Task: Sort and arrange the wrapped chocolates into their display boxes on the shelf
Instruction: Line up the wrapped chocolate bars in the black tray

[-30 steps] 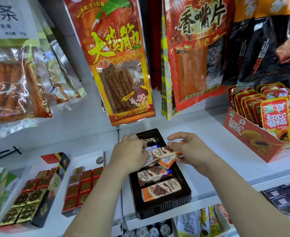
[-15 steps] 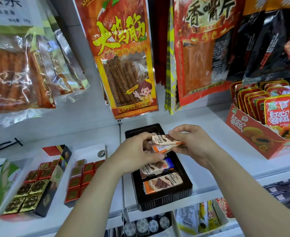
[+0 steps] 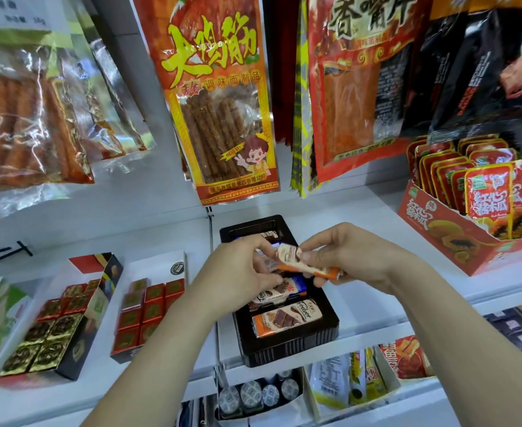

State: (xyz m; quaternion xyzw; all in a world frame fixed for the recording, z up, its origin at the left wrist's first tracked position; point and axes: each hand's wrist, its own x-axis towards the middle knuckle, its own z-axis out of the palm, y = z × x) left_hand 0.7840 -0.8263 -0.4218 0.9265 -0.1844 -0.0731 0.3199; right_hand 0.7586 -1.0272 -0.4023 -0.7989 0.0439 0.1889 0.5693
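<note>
White shelf (image 3: 370, 217) below, and up it comes: left hand (image 3: 238, 272) and right hand (image 3: 346, 257) pinch the chocolate stack (image 3: 290, 257), now lifted above the black tray (image 3: 284, 352); sorting by flavour looks next.

Head view, facing forward and down, close to shelf (image 3: 361, 229)

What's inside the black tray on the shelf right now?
The black tray holds an orange-edged bar in front, a blue-edged bar behind it, and a wrapper near the back. The left hand and right hand, pinching the held bars, hide the middle.
</note>
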